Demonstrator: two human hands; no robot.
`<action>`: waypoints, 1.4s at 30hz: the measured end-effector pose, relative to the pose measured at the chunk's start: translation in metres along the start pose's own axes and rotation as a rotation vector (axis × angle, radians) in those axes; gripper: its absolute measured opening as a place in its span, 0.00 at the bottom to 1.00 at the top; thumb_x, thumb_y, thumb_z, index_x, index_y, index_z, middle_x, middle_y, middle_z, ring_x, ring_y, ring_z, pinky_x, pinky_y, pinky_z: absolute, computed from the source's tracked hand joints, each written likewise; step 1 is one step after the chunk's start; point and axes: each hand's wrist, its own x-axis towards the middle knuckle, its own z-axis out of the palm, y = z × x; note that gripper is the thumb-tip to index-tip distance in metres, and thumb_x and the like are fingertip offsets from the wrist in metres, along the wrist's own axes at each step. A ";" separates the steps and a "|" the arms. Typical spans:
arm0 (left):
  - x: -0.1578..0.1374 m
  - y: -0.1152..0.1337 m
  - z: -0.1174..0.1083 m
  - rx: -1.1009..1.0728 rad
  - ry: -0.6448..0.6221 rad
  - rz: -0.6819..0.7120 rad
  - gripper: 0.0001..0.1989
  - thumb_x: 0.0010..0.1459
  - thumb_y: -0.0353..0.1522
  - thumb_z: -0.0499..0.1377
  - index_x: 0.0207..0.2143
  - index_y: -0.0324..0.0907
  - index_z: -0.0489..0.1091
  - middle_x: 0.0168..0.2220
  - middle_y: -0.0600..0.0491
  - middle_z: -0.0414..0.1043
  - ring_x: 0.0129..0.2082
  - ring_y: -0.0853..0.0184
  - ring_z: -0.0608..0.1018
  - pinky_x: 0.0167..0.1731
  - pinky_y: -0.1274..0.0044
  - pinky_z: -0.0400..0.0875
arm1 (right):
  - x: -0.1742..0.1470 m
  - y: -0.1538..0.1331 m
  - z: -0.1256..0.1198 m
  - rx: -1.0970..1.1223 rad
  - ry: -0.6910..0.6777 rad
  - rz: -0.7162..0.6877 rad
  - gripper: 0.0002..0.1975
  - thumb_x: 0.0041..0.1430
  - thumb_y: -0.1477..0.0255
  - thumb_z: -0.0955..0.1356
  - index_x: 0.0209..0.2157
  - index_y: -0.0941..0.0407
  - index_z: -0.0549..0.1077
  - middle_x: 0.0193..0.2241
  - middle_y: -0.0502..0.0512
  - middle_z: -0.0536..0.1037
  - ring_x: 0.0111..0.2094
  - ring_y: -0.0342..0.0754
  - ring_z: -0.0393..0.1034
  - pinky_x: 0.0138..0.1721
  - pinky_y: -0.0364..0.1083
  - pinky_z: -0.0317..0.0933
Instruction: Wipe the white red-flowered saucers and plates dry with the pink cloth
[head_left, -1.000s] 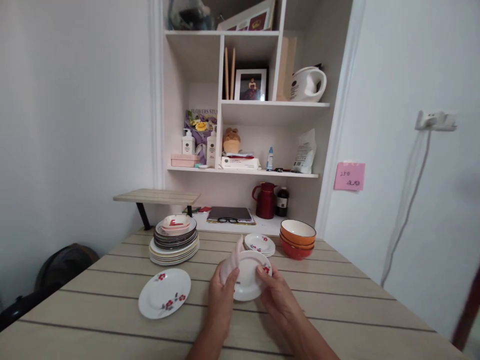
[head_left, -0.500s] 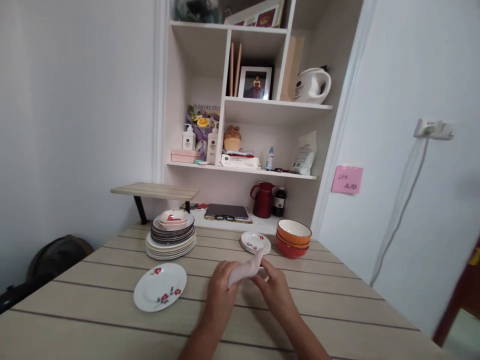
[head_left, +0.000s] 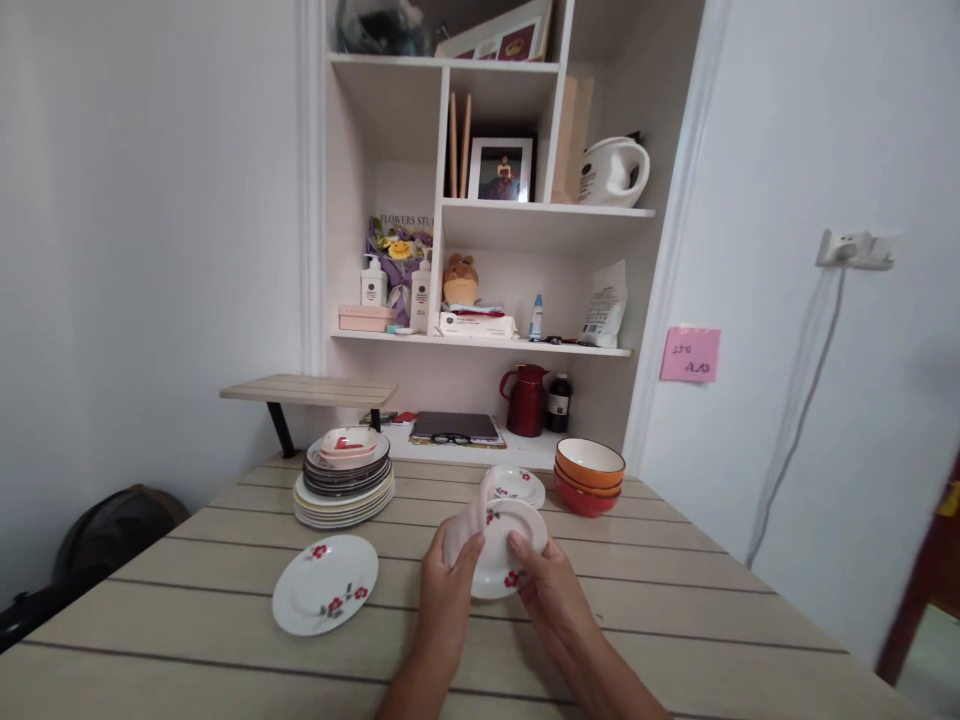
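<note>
Though busy with plates [head_left: 325, 590], a pale dark-striped table [head_left: 675, 600] below white shelves [head_left: 540, 209].

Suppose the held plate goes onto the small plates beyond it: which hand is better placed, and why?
Probably the right hand: it grips the plate directly, by its right side. The left hand holds a cloth at the plate's left edge, so it seems less free. The small plates sit just beyond.
</note>
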 end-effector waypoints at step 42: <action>-0.002 -0.002 0.003 0.049 -0.049 -0.021 0.27 0.47 0.51 0.63 0.37 0.36 0.74 0.34 0.47 0.78 0.34 0.61 0.77 0.36 0.73 0.71 | 0.000 -0.017 0.006 0.116 -0.029 -0.077 0.21 0.41 0.67 0.78 0.41 0.54 0.77 0.39 0.57 0.82 0.38 0.53 0.75 0.39 0.49 0.66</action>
